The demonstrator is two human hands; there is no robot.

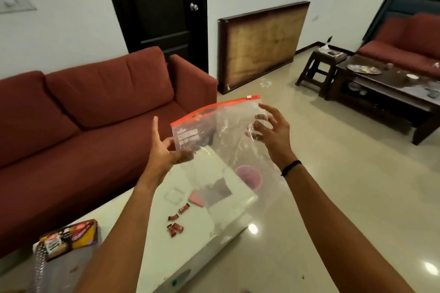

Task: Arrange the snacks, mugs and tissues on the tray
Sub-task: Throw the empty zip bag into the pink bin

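I hold a clear zip bag (228, 131) with a red zip strip up in front of me, above the white table (221, 216). My left hand (166, 150) grips its lower left corner, where a dark snack packet shows through the plastic. My right hand (271, 131) pinches the bag's right side with its fingers spread. On the table below lie several small red candy wrappers (177, 222), a pink lid (196, 198), a clear square lid (175, 195) and a pink round container (248, 176). A colourful snack pack (69, 238) lies at the table's left end.
A dark red sofa (95, 114) runs along the left behind the table. A dark coffee table (385, 93), a stool (319, 66) and a second red sofa (409, 40) stand at the far right. A framed board (262, 45) leans on the wall.
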